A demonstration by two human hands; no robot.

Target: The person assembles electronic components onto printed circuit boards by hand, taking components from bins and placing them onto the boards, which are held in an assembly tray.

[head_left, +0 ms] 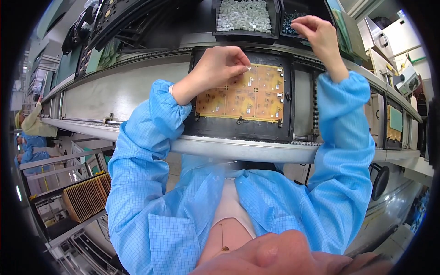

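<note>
My left hand (215,68) is over the upper part of a yellow-brown circuit board panel (238,101), with thumb and fingertips pinched on a small white connector (249,68). The panel lies flat in a black carrier frame (220,127) and is divided into several sections; similar white pieces sit along its right edge. Farther right, my right hand (318,34) reaches over a black bin of small dark blue parts (289,22). Its thumb and fingers are drawn together at the bin, and anything between them is too small to tell.
A black bin of clear-white connectors (244,16) stands beyond the panel. The carrier rests on a metal conveyor with a front rail (243,149). Green boards (350,34) stand at the right. A rack of brown boards (87,196) is lower left; another person (34,123) is far left.
</note>
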